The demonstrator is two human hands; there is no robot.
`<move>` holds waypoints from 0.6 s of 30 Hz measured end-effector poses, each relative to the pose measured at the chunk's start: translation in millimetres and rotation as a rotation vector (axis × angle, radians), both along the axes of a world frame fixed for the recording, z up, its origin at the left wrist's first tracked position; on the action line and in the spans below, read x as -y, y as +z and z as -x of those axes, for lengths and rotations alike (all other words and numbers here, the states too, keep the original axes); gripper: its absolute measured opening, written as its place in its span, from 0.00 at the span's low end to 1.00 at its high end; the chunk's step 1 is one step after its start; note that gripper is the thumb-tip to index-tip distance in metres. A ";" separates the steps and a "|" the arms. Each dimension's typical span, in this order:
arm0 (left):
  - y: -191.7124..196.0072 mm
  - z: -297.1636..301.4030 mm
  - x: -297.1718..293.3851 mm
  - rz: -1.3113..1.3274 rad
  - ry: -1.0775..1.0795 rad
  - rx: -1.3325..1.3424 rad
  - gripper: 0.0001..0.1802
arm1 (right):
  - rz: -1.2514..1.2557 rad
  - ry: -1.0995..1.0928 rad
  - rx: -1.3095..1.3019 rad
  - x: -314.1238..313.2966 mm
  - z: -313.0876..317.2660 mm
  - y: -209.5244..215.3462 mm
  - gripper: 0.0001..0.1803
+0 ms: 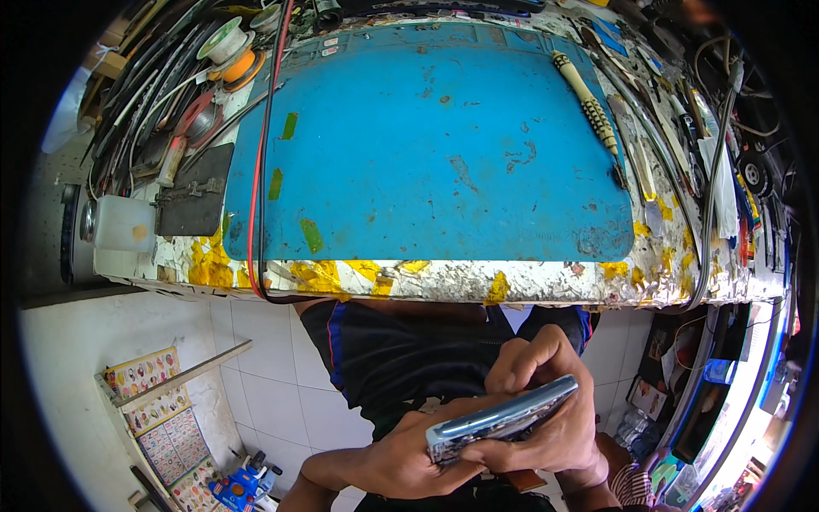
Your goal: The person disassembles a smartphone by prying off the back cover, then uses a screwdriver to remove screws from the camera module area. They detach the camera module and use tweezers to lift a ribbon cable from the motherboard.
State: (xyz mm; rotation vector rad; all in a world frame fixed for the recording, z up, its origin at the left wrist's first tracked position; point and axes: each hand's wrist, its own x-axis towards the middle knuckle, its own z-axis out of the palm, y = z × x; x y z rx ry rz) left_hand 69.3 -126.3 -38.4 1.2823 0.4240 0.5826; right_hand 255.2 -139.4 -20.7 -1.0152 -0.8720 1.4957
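A smartphone [503, 415] with a pale blue edge is held tilted over my lap, its right end higher than its left. My left hand [401, 456] grips its left end, the thumb lying along the lower side. My right hand [563, 427] wraps round the right end from below, while the forefinger and thumb curl together above the phone's upper edge. Both hands are below the table's front edge. The phone's face is seen at a steep slant, so its detail cannot be made out.
A blue work mat [384, 154] covers the table. On its right lies a tool with a patterned beige handle [587, 102]. Red and black cables [263, 171] cross its left side. Wire spools [226, 43], a translucent bottle [125, 224] and a dark plate [196, 192] stand left.
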 end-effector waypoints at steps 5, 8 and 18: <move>-2.1 -0.9 -0.6 0.063 -0.026 0.027 0.36 | -0.120 -0.021 0.286 1.7 -2.6 0.2 0.42; -4.7 -1.3 -1.2 0.156 -0.073 0.042 0.36 | -0.069 -0.070 0.331 3.6 -0.8 2.8 0.44; -3.2 9.4 5.4 -0.534 0.022 -0.263 0.29 | -0.067 0.015 0.365 2.7 -2.6 4.1 0.43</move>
